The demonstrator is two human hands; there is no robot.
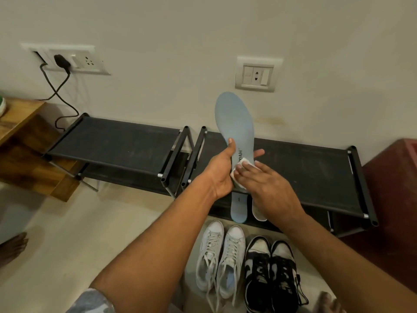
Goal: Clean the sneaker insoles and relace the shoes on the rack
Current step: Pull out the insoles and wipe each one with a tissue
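The blue insole [234, 118] stands upright in the air above the left end of the right-hand rack [316, 172], toe end up against the wall [180, 41], its printed heel half down between the two hands. The left hand [220, 175] grips it round the waist, thumb on the near left edge and a fingertip curling out from behind on the right. The right hand [268, 188] lies across the insole's face with its fingers fairly straight, pressing a small white wipe [244, 161] flat against the heel area. Below the hands, a second blue insole [238, 208] hangs over the front edge of the same rack, and a pale insole [258, 213] lies just beside it to the right. On the floor [79, 233] before that edge stand a pair of white sneakers [220, 256] and, touching them on the right, a pair of black-and-white sneakers [270, 272], both laced. A left-hand rack [112, 143] stands alongside, its end just beside the other's. A socket plate [257, 74] sits on the wall above the insole's toe.
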